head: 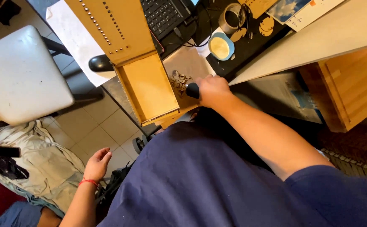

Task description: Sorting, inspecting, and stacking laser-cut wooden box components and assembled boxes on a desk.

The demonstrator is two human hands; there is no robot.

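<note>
Right hand [212, 90] closed around a black tool [192, 90] on the table [250, 46], tool tip held at crumpled scraps [179, 80] right of a wooden box [148, 86], left hand [96, 164] hung open, empty, near the floor [95, 126]

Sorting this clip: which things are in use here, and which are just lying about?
In use:
right hand
black tool
crumpled scrap
brown sheet
wooden box

Lying about:
left hand, holding nothing
keyboard
bowl
chair
cloth
</note>
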